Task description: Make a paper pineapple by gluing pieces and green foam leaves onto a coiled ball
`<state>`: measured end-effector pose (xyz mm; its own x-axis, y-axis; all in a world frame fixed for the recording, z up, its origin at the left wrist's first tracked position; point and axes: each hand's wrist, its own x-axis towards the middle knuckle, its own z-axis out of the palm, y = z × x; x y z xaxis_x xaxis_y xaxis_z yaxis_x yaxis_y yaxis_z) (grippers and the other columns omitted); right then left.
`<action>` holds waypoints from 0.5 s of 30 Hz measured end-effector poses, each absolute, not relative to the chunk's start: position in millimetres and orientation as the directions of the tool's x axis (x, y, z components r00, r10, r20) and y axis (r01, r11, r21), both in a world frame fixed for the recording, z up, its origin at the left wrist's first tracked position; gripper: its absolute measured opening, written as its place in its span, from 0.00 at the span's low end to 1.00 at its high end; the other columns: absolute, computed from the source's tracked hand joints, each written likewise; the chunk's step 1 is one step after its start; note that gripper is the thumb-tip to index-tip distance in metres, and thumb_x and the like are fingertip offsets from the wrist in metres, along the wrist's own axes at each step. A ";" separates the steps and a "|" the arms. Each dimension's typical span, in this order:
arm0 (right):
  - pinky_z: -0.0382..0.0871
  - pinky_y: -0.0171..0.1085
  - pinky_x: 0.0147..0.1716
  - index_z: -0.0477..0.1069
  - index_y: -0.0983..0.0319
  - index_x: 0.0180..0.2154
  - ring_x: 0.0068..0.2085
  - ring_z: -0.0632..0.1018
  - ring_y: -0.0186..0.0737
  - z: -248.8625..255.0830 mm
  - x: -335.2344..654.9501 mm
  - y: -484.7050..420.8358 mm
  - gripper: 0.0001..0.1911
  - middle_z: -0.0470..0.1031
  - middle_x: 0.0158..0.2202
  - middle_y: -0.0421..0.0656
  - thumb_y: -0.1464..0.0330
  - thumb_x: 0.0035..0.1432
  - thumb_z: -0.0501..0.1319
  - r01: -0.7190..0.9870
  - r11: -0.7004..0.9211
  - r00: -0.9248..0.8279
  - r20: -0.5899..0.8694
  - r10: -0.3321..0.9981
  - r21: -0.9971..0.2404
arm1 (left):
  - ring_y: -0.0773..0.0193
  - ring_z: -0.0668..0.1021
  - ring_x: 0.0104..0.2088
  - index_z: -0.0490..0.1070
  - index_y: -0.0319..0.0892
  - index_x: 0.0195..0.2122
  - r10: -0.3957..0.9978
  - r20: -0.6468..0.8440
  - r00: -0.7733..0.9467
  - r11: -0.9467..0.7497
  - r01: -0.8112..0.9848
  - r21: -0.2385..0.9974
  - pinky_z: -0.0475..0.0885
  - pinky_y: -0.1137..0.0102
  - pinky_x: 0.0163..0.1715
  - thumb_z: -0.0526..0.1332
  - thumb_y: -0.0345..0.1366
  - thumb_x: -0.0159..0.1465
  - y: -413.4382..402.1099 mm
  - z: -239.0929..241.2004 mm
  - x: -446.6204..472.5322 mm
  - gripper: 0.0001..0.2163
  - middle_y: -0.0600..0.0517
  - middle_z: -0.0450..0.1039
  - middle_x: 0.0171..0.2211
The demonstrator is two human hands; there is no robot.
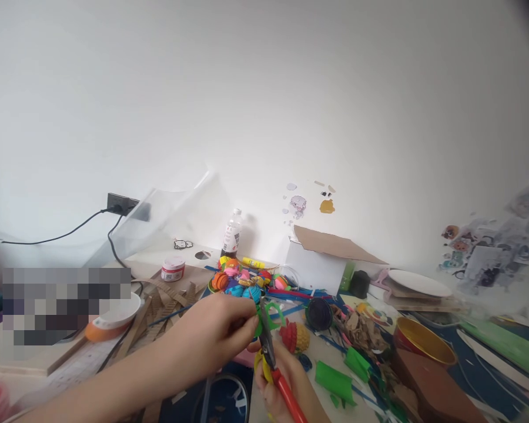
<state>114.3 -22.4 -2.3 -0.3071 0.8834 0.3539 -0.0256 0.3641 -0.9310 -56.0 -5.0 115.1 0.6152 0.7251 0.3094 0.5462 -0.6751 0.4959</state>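
Head view: steel scissors with red-and-yellow handles (268, 351) near centre, right hand (288, 376) grip closed round them. Left hand (231, 329) is curled beside the blades, can't tell on what; a slip could nick it.

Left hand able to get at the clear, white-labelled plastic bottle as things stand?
Probably yes: multicoloured ridged balls sit in front of the bottle, but the left hand could pass over them to its exposed upper part.
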 end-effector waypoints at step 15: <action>0.62 0.33 0.21 0.67 0.63 0.40 0.27 0.69 0.37 5.5 106.5 -22.6 0.38 0.66 0.29 0.43 0.37 0.43 0.52 -0.110 0.360 -0.273 0.376 0.885 -0.926 | 0.67 0.65 0.22 0.63 0.42 0.22 0.774 0.346 0.530 -0.604 0.455 0.655 0.63 0.74 0.23 0.47 0.43 0.63 -4.0 96.3 -39.3 0.17 0.55 0.64 0.20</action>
<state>106.5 -22.6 5.5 -0.2732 0.8852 0.3764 -0.1105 0.3598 -0.9265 -39.3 -4.0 96.3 0.5301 0.7743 0.3457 0.4549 -0.6037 0.6547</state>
